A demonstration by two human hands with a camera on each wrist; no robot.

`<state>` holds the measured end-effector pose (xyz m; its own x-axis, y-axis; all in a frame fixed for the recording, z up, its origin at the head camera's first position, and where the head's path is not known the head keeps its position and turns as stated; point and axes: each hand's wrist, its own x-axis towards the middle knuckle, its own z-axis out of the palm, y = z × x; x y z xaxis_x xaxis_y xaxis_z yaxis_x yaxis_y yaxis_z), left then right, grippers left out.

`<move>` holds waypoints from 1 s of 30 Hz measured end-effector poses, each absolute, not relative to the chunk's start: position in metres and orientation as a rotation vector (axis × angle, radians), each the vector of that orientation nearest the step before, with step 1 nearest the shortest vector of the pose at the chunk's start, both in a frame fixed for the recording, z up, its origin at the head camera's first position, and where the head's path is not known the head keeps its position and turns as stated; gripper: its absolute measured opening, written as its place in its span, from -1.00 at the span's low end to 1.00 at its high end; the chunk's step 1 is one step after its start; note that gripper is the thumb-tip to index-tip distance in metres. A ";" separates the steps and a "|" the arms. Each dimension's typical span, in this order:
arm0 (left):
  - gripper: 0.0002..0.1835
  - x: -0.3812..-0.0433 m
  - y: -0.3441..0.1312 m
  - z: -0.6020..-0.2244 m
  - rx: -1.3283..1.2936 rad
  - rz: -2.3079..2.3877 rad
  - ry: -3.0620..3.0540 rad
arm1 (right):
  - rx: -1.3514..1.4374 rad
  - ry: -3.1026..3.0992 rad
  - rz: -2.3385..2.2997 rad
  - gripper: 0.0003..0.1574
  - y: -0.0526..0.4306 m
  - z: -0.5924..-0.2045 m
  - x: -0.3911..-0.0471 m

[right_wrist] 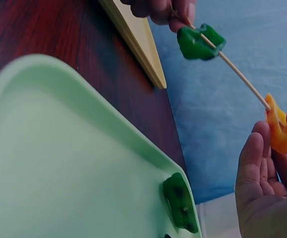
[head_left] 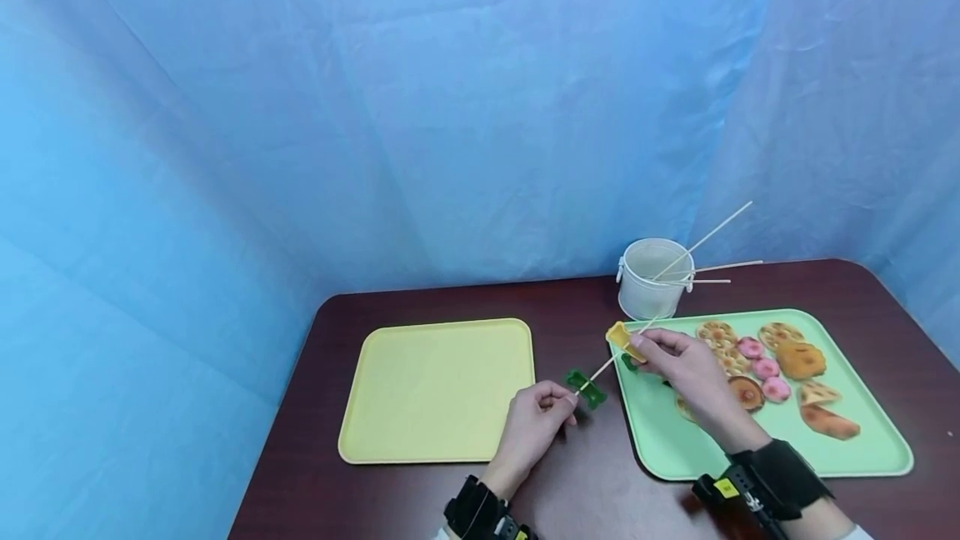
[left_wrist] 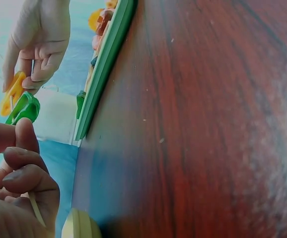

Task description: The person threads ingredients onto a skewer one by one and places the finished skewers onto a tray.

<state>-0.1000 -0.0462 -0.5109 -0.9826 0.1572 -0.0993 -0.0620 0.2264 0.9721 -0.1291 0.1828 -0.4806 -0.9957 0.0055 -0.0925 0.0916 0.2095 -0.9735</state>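
Observation:
In the head view my left hand [head_left: 536, 419] pinches the lower end of a thin wooden skewer [head_left: 604, 366]. A green pepper piece [right_wrist: 199, 43] is threaded on it just beyond those fingers. My right hand [head_left: 693, 377] pinches a yellow pepper piece [head_left: 624, 339] farther up the same skewer. In the right wrist view the stick passes through the yellow piece [right_wrist: 278, 124], with a bare stretch between the two pieces. The skewer slants up and to the right, above the gap between two trays.
A green tray [head_left: 873, 448] at the right bears several pieces of toy food, among them pink rounds [head_left: 765, 367] and another green pepper piece [right_wrist: 180, 203]. A yellow tray [head_left: 435, 394] lies at the left. Behind stands a white bucket [head_left: 647, 305] with skewers leaning out.

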 end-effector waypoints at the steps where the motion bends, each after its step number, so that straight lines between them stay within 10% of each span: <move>1: -0.81 -0.100 -0.045 -0.510 0.089 1.857 2.308 | 0.094 2.375 -1.945 -0.26 0.182 -0.481 -0.129; 30: -0.79 -0.099 -0.043 -0.507 0.144 1.818 2.340 | 0.068 2.416 -1.724 -0.39 0.164 -0.489 -0.118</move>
<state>-0.0987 -0.0432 -0.5075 -0.9800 0.1828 -0.0784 -0.0308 0.2500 0.9677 -0.1179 0.1639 -0.4892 -0.9841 -0.0626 -0.1659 0.1366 0.3295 -0.9342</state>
